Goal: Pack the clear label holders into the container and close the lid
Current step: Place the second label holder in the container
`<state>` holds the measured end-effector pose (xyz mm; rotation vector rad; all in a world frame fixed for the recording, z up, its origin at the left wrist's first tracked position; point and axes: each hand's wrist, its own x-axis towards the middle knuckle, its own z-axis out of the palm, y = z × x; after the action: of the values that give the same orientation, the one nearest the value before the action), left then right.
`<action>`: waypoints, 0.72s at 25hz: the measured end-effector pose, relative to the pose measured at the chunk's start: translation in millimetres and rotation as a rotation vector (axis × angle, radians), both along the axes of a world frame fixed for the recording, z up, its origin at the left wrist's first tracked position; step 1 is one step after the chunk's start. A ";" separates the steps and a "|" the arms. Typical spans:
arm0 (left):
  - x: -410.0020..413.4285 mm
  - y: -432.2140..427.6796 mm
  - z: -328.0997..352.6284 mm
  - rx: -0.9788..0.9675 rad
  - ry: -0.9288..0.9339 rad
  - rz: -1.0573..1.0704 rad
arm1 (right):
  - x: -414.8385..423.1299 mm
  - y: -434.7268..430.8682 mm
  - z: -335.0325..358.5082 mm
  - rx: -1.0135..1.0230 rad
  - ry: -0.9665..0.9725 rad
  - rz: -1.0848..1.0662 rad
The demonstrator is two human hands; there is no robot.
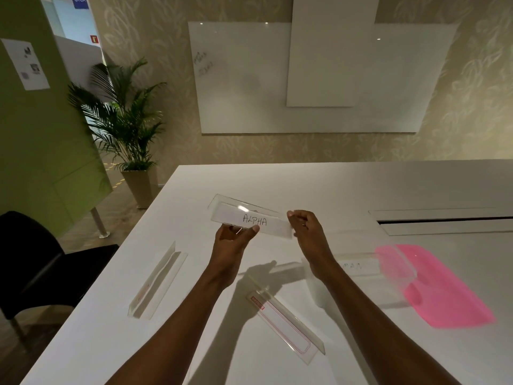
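Head view shows a clear label holder marked ALPHA (251, 219) lifted above the white table (333, 187), held level between both hands. The left hand (231, 240) is closed on its lower edge near the middle, thumb on the front face; the right hand (304, 226) pinches its right end between fingertips.

Two more holders lie on the table: one with a red-outlined insert (286, 323) just in front of the person, and another (156, 282) well apart to the left. To the right sits the clear container (361, 273), its walls hard to make out, with what looks like another lettered holder already inside. The pink lid (438, 287) lies flat beside and partly under or behind it; I cannot tell which.

The main risk, as I judge it, is the slick plastic slipping from a light fingertip pinch, or the paper insert sliding out if the holder tips. The container's near-invisible rim could catch the holder's end on the way in, knocking it askew. A holder laid crooked may stand proud and stop the lid seating. A forearm sweeping across could also nudge the near holder towards the table edge.
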<state>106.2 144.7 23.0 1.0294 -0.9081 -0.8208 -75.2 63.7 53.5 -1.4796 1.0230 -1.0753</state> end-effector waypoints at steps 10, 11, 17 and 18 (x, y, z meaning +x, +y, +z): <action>-45.3 13.8 -12.1 -0.096 0.323 -0.188 | -34.8 23.5 -12.6 0.030 -0.432 0.190; -41.3 17.6 -11.2 -0.095 0.305 -0.205 | -44.3 22.2 -11.3 -0.001 -0.425 0.186; -11.1 27.2 27.5 0.030 -0.059 -0.250 | -101.9 4.4 -14.5 -0.104 -0.290 0.137; -11.7 23.7 35.9 0.073 -0.222 -0.273 | -109.3 2.4 -15.5 -0.105 -0.279 0.133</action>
<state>94.5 168.4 58.8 1.0892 -1.2345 -0.9849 -184.5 66.1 37.9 -1.4113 0.6732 -1.2141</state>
